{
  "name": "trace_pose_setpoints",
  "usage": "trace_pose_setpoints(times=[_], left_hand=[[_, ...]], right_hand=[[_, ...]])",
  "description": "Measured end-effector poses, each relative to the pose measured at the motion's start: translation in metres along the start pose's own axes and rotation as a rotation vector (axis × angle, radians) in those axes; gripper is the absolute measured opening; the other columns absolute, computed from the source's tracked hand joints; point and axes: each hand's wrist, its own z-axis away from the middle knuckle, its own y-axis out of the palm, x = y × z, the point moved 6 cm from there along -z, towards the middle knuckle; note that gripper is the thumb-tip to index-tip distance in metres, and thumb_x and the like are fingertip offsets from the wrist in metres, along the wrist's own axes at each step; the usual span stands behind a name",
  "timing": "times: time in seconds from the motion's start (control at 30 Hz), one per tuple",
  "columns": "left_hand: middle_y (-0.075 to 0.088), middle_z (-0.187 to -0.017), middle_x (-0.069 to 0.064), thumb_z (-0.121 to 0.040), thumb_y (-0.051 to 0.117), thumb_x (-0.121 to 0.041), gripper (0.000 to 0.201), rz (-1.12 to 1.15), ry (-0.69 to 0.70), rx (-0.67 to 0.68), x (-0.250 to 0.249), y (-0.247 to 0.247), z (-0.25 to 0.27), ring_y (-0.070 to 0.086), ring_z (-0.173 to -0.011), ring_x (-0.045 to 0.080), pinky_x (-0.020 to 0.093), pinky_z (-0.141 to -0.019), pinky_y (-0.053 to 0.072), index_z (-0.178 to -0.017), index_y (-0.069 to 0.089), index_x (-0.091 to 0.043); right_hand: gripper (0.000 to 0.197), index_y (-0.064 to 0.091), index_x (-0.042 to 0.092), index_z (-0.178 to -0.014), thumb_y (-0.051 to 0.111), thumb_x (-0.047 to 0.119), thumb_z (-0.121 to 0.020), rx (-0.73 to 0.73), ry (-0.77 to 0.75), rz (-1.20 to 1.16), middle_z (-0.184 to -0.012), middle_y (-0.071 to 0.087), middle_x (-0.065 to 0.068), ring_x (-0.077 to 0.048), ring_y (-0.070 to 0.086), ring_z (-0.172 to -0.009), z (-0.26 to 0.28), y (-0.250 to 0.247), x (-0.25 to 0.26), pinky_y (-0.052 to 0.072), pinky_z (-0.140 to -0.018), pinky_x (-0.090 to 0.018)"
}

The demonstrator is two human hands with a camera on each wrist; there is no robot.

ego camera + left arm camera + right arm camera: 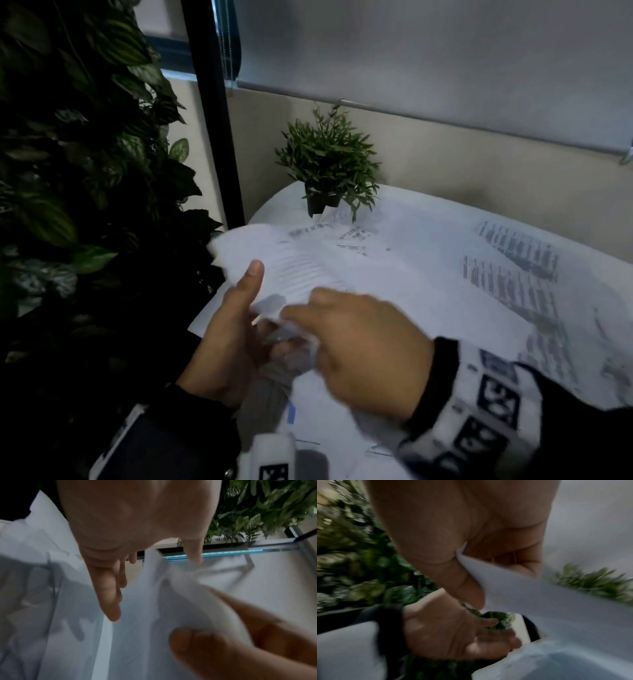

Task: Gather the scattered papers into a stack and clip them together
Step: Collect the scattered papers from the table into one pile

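A white sheet (274, 260) is lifted over the table's left edge, blurred by motion. My right hand (291, 318) pinches its near corner between thumb and fingers; the right wrist view shows the sheet (513, 588) in that right hand (503, 585). My left hand (246, 308) is beside it with the thumb straight up against the sheet. In the left wrist view the left hand (154, 588) has straight fingers (109, 601), and the sheet (145, 601) passes loosely between them and the thumb. Other printed papers (513, 274) lie spread over the table. I see no clip.
The round white table (274, 202) carries a small potted plant (325, 164) at its far left. A wall of dark leaves (68, 171) and a black post (212, 120) stand close on the left. A wall with a lowered blind (445, 68) is behind.
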Motion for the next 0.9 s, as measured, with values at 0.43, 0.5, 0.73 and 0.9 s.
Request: trace_pose_setpoints(times=[0.43,0.5,0.73,0.9], left_hand=[[0.054,-0.11,0.01,-0.079,0.06,0.019,0.06,-0.589,0.326,-0.496,-0.028,-0.084,-0.008,0.057,-0.088,0.021,0.027,-0.073,0.045,-0.128,0.039,-0.007],[0.049,-0.105,0.002,-0.081,0.057,0.018,0.079,-0.587,0.34,-0.497,-0.025,-0.081,-0.008,0.052,-0.085,0.013,0.029,-0.076,0.041,-0.141,0.021,-0.017],[0.061,-0.091,-0.011,-0.087,0.046,0.017,0.038,-0.693,0.424,-0.399,-0.033,-0.079,-0.009,0.059,-0.08,-0.005,0.004,-0.069,0.047,-0.082,0.064,-0.017],[0.065,-0.109,0.009,-0.088,0.044,0.013,0.035,-0.7,0.405,-0.45,-0.029,-0.087,-0.011,0.058,-0.105,0.022,0.035,-0.098,0.046,-0.104,0.066,-0.008]], right_hand=[[0.098,0.027,0.022,-0.14,0.064,0.069,-0.063,0.23,0.799,0.112,-0.141,0.035,-0.008,-0.032,0.042,-0.125,-0.047,0.063,-0.25,0.04,-0.099,-0.047],[0.087,0.034,0.022,-0.137,0.071,0.058,-0.067,0.203,0.8,0.002,-0.136,0.045,-0.004,-0.028,0.047,-0.122,-0.048,0.064,-0.25,0.042,-0.099,-0.041],[0.025,0.068,0.003,-0.106,0.059,0.015,-0.086,0.064,0.747,-0.054,-0.11,0.064,-0.011,-0.024,0.057,-0.102,-0.037,0.007,-0.245,0.046,-0.087,-0.029],[0.054,0.053,0.01,-0.122,0.064,0.044,-0.083,0.068,0.793,-0.07,-0.117,0.054,-0.007,-0.026,0.052,-0.11,-0.031,0.02,-0.231,0.043,-0.087,-0.032]])
